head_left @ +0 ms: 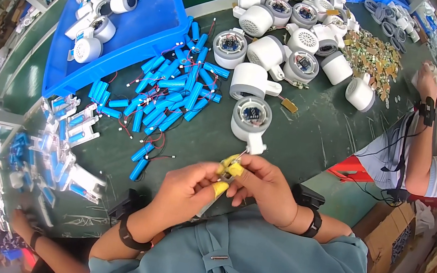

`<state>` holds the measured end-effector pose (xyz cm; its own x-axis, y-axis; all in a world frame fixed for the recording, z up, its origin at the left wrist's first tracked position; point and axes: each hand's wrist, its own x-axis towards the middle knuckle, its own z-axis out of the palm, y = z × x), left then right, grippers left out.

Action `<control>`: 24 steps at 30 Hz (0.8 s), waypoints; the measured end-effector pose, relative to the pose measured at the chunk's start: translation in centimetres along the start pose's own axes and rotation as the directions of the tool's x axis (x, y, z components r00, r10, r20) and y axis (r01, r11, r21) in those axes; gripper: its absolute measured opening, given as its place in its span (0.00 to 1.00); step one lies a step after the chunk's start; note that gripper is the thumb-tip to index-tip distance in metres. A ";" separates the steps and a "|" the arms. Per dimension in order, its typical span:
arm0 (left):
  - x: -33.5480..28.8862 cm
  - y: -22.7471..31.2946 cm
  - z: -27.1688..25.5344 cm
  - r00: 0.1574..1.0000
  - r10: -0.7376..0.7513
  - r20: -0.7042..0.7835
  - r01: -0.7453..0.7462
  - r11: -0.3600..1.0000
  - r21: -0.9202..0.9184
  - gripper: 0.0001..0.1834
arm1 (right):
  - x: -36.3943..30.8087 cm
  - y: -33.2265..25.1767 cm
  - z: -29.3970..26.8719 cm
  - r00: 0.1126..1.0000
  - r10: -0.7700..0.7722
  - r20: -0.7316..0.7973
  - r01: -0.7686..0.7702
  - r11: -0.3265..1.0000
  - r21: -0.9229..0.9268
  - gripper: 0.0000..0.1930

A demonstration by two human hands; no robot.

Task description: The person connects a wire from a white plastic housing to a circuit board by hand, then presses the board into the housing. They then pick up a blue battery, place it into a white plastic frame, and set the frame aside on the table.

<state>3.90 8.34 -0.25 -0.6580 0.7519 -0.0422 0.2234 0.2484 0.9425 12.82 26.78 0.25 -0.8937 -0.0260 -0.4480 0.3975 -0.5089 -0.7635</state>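
Note:
Close to my body, my left hand [187, 186] and my right hand [267, 188] meet, fingers pinched together. Both grip a small greyish part [227, 178], largely covered by the fingers; its exact kind is hard to make out. Yellow finger covers [234, 169] wrap some fingertips. Just beyond the hands lies a white cylindrical housing [250, 120] with a grey rim, its open end up and a round circuit board inside. Its handle-like arm [255, 142] points toward my right hand, and a short wire runs from there to the fingers.
Blue wired battery cells [170, 94] lie heaped left of centre, beside a blue bin [129, 49] of white housings. More housings [267, 52] crowd the far side, next to small circuit boards [371, 55] and grey rings [392, 32]. White battery holders [65, 140] lie left. Co-workers sit on both sides.

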 end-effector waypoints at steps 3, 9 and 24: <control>-0.7 -0.8 -1.0 0.977 -0.205 0.065 0.214 0.914 -0.345 0.11 | -0.4 -0.8 -0.1 0.997 -0.075 -0.036 0.076 0.997 0.019 0.11; -2.3 -0.7 -3.8 0.958 -0.270 0.097 0.283 0.835 -0.472 0.10 | 1.0 -3.6 0.2 0.966 -0.208 0.156 0.242 0.939 -0.243 0.12; -3.6 -1.0 -4.9 0.978 -0.160 -0.133 0.155 0.987 -0.047 0.09 | 4.8 -0.5 3.8 0.944 0.007 0.331 0.125 0.918 -0.376 0.10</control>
<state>2.51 2.36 0.61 -0.7748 0.6147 -0.1477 0.0852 0.3330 0.9391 7.50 23.62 0.24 -0.9095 -0.3129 -0.2738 0.3312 -0.1470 -0.9321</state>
